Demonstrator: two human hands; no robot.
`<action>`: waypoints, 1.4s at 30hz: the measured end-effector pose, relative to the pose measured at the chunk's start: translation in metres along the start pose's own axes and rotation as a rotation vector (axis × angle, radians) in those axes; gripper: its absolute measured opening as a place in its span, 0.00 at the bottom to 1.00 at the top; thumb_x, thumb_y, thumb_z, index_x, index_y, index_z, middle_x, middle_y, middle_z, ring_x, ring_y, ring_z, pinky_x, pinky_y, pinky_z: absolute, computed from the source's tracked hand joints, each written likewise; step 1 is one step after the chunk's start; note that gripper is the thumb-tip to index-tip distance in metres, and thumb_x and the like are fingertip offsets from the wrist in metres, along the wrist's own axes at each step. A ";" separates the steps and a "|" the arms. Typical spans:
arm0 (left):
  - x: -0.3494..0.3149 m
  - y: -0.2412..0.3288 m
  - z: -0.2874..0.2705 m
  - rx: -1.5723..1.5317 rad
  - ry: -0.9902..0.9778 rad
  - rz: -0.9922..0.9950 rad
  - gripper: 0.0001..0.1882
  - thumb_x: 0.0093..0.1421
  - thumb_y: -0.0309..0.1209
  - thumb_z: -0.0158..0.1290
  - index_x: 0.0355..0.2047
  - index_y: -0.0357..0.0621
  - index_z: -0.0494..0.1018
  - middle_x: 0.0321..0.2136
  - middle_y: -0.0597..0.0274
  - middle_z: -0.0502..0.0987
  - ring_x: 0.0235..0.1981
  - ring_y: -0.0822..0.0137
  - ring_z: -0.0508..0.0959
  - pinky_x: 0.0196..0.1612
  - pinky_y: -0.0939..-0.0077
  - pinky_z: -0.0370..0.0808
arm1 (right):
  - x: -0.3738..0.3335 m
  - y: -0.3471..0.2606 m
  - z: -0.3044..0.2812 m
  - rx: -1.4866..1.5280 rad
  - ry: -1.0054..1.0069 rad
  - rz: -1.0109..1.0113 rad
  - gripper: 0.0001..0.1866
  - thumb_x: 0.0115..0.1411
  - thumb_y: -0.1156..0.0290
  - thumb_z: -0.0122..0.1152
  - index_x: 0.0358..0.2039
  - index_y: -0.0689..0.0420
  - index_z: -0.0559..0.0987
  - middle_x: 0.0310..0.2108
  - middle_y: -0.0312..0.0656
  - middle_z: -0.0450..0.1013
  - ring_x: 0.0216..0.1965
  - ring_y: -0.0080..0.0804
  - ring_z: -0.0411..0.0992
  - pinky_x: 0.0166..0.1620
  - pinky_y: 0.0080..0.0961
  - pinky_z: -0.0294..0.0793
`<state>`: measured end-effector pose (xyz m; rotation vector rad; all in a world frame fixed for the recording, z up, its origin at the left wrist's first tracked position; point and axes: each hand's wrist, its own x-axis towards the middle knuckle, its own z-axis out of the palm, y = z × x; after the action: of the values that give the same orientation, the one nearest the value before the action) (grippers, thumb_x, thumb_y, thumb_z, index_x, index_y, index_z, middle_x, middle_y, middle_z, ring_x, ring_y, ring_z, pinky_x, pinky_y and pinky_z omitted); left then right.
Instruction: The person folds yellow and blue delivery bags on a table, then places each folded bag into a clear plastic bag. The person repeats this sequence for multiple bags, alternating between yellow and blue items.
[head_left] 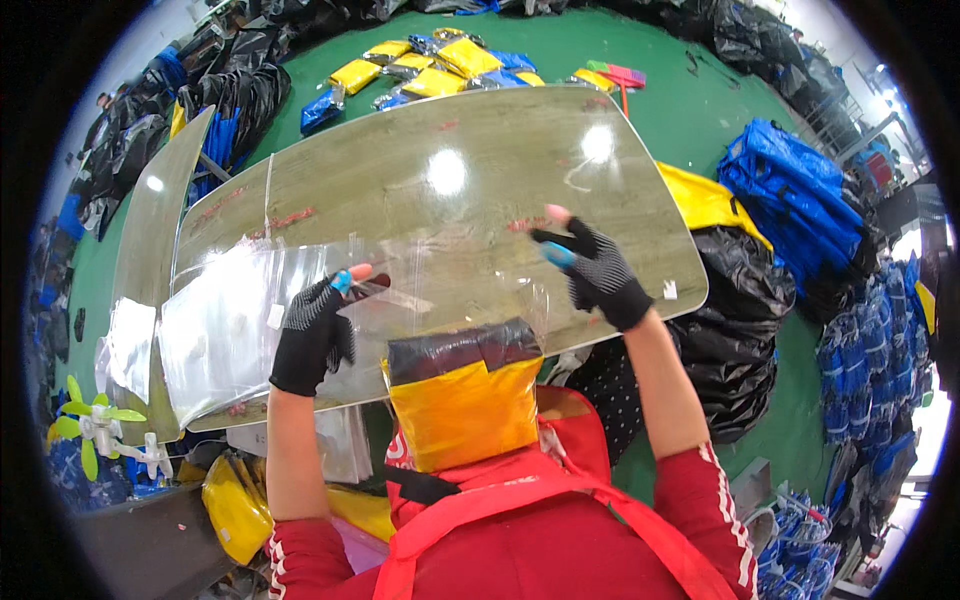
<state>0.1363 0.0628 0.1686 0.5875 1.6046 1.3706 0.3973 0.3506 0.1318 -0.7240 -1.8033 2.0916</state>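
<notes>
A yellow and black package [465, 410] in clear film sits at the near edge of the table [350, 175], close against the front of the person's red clothing [540, 545]. It is between the person's two forearms, nearer than both hands, and neither hand touches it.

The left hand [312, 335], in a black dotted glove, is over the near left part of the table, beside a spread of clear plastic bags [225, 345]. Its bare index fingertip points right, with blue tape [342, 281] just behind it, and the other fingers bend downward; whether they pinch any of the clear film cannot be told. The right hand [602, 275], gloved alike and slightly blurred, is over the right half of the table, its fingers spread and released, with the index finger reaching toward the far left.

The tabletop has a greenish wood grain, rounded right corners and reddish scuffs. A small white tag [670, 290] lies near its right edge. Beyond the far edge, yellow and blue packages [437, 82] lie heaped on the green floor [685, 115]. To the right are a blue bundle [790, 195] and a large black bag [735, 325]; at the near left is a fan with green blades [98, 425].
</notes>
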 end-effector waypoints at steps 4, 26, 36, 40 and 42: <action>-0.002 -0.017 -0.003 -0.284 -0.118 0.080 0.25 0.65 0.45 0.48 0.56 0.41 0.68 0.59 0.46 0.68 0.51 0.48 0.76 0.49 0.63 0.75 | 0.001 0.016 0.027 0.364 -0.121 0.011 0.18 0.65 0.61 0.57 0.49 0.59 0.78 0.53 0.42 0.73 0.35 0.25 0.78 0.35 0.17 0.76; -0.045 -0.078 0.007 1.346 0.550 0.607 0.17 0.67 0.38 0.40 0.42 0.43 0.76 0.58 0.55 0.69 0.64 0.43 0.59 0.68 0.48 0.46 | 0.013 0.084 0.127 0.155 -0.018 0.116 0.36 0.62 0.62 0.62 0.63 0.63 0.55 0.48 0.40 0.73 0.48 0.25 0.70 0.51 0.21 0.69; -0.076 -0.149 0.017 0.449 0.901 0.528 0.25 0.65 0.33 0.42 0.59 0.29 0.62 0.64 0.48 0.60 0.65 0.57 0.61 0.66 0.63 0.56 | -0.005 0.138 0.115 0.561 -0.054 0.108 0.22 0.66 0.59 0.56 0.54 0.61 0.73 0.45 0.36 0.74 0.45 0.22 0.70 0.49 0.22 0.69; -0.048 -0.139 0.039 1.147 0.336 0.640 0.25 0.67 0.37 0.40 0.63 0.47 0.61 0.67 0.44 0.54 0.68 0.40 0.51 0.68 0.50 0.47 | -0.024 0.147 0.118 0.373 0.050 0.059 0.26 0.65 0.58 0.56 0.56 0.63 0.70 0.50 0.43 0.72 0.50 0.29 0.67 0.54 0.25 0.66; -0.040 -0.135 0.049 0.964 0.324 0.779 0.25 0.66 0.39 0.40 0.63 0.53 0.62 0.66 0.41 0.53 0.67 0.34 0.50 0.68 0.45 0.44 | -0.040 0.147 0.123 0.051 0.016 0.019 0.33 0.58 0.55 0.64 0.58 0.63 0.68 0.57 0.48 0.66 0.59 0.33 0.60 0.60 0.30 0.61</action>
<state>0.2236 0.0190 0.0567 1.7732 2.4353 1.1463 0.3798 0.2011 0.0069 -0.7448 -1.7350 2.1293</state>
